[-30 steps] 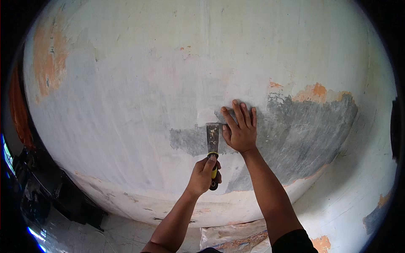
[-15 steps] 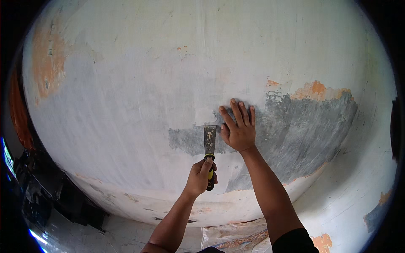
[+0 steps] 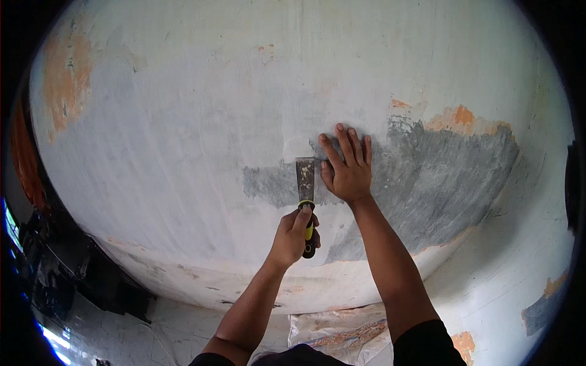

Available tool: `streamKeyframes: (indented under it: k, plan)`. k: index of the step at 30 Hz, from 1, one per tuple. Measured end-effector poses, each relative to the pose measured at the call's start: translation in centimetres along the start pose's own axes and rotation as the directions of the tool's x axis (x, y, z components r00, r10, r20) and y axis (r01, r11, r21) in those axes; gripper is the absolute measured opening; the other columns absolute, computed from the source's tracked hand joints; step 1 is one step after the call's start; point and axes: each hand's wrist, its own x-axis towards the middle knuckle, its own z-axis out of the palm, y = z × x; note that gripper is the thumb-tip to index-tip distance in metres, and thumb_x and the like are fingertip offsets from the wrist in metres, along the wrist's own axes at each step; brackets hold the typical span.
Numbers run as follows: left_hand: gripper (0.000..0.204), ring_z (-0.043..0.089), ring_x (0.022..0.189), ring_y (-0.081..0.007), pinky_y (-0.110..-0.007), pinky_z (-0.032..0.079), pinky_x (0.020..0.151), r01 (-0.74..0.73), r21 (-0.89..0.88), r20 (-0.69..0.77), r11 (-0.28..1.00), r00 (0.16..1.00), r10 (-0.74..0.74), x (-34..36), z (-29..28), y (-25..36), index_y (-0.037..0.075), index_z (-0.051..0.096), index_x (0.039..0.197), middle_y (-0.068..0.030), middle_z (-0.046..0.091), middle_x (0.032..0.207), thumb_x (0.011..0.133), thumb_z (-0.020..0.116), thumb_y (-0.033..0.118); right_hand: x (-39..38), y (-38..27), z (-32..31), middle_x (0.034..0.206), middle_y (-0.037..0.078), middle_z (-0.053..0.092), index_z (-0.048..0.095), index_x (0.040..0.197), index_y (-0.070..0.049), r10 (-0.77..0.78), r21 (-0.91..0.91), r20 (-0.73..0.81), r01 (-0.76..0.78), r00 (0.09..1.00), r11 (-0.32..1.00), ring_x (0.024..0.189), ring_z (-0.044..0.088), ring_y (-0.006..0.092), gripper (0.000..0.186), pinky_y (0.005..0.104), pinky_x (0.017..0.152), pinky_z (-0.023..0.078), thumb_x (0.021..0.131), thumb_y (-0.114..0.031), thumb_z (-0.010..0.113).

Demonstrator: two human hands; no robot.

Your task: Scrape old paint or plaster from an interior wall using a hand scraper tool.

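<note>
In my left hand (image 3: 292,236), fingers wrapped round its black and yellow handle, is a putty knife (image 3: 306,179). Its blade points up, smeared with pale residue, and its edge lies at the upper border of a grey bare patch (image 3: 264,186) on the wall (image 3: 183,122). Just right of the blade, my right hand (image 3: 349,177) rests on the wall with fingers spread, holding nothing. Pale, chalky coating surrounds the patch, which widens into a large dark grey area (image 3: 445,177) on the right.
Orange spots (image 3: 462,117) show along the grey area's top, and another orange patch (image 3: 66,85) is at upper left. Below lie a crumpled plastic sheet (image 3: 342,335) and pale flooring (image 3: 177,329). Dark, glossy objects (image 3: 104,268) stand at lower left beside a reddish-brown cloth-like hanging (image 3: 27,158).
The view has tilted down a little, so wall and hands appear higher. The putty knife's blade has edged slightly upward on the wall. My right hand stays flat in about the same spot.
</note>
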Motion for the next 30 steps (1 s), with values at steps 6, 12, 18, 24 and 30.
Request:
streamKeyframes:
  k: [6, 12, 18, 24, 30]
  plan:
    - [0.042, 0.058, 0.048, -0.0149, -0.029, 0.045, 0.047, 0.025, 0.002, -0.009, 1.000, 1.000, -0.025, -0.3, -0.5, -1.0, 0.002, 0.052, 0.082, -0.0046, 0.054, 0.060, 0.105, 0.039, 0.035, -0.4, -0.3, 0.3, 0.156, 0.007, 0.035, 0.049, 0.144, -0.028, -0.011, -0.023, -0.010, 0.011, 1.000, 1.000, 0.142, 0.034, 0.0279, 0.052, 0.0540, 0.118, 0.018, 0.092, -0.032, 0.049]
    - [0.041, 0.058, 0.048, -0.0158, -0.030, 0.045, 0.048, 0.034, -0.022, -0.017, 0.999, 0.999, -0.035, -0.4, -0.5, -0.7, 0.002, 0.052, 0.083, -0.0058, 0.055, 0.062, 0.104, 0.041, 0.035, -0.2, -0.2, 0.1, 0.156, 0.007, 0.035, 0.049, 0.144, -0.028, -0.008, -0.002, -0.005, 0.008, 1.000, 1.000, 0.143, 0.032, 0.0280, 0.052, 0.0542, 0.118, 0.016, 0.093, -0.032, 0.049]
    - [0.042, 0.058, 0.048, -0.0152, -0.029, 0.045, 0.047, 0.026, -0.015, 0.008, 1.000, 1.000, -0.025, -0.6, -0.1, -0.1, 0.002, 0.053, 0.083, -0.0044, 0.054, 0.064, 0.105, 0.041, 0.036, -0.1, 0.0, 0.0, 0.156, 0.007, 0.035, 0.049, 0.144, -0.028, 0.001, 0.007, 0.011, -0.001, 1.000, 1.000, 0.143, 0.032, 0.0279, 0.054, 0.0539, 0.118, 0.017, 0.091, -0.032, 0.051]
    - [0.042, 0.058, 0.048, -0.0150, -0.029, 0.045, 0.046, 0.043, -0.019, -0.004, 0.999, 0.999, -0.043, -0.5, -0.2, -0.4, 0.002, 0.053, 0.083, -0.0039, 0.053, 0.064, 0.105, 0.041, 0.036, -0.2, -0.1, 0.1, 0.156, 0.006, 0.035, 0.049, 0.144, -0.029, -0.004, -0.012, -0.003, 0.004, 1.000, 1.000, 0.142, 0.034, 0.0279, 0.053, 0.0541, 0.117, 0.018, 0.091, -0.032, 0.051]
    - [0.042, 0.058, 0.048, -0.0154, -0.029, 0.044, 0.046, 0.041, -0.026, 0.014, 0.999, 0.999, -0.041, -0.2, -0.8, -1.2, 0.002, 0.053, 0.083, -0.0042, 0.053, 0.065, 0.105, 0.041, 0.036, -0.2, -0.2, 0.4, 0.155, 0.006, 0.036, 0.050, 0.143, -0.029, 0.007, 0.010, -0.011, -0.007, 1.000, 1.000, 0.141, 0.036, 0.0275, 0.052, 0.0546, 0.117, 0.019, 0.091, -0.031, 0.051]
